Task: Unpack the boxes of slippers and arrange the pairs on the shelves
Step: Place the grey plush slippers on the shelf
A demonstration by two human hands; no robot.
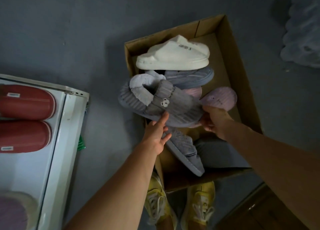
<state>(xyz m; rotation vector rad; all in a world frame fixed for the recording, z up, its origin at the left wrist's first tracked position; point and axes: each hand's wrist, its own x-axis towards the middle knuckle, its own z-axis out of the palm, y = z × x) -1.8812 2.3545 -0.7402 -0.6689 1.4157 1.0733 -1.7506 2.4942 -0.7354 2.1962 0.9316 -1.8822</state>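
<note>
While the grey slipper [155, 101] sits atop the pile in the box [242, 84] | left hand [155, 136] touches it, fingers straight | right hand [214, 120] pinches its toe | risk: lopsided lift topples the white slipper [173, 56].

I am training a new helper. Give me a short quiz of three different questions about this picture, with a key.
1. True or false: the white slipper lies in the cardboard box.
2. What colour is the pair on the white shelf? A. red B. green C. black
3. Fill in: the left hand and right hand both touch the ____ slipper with the small bear charm.

Key: 1 true; 2 A; 3 grey.
</note>
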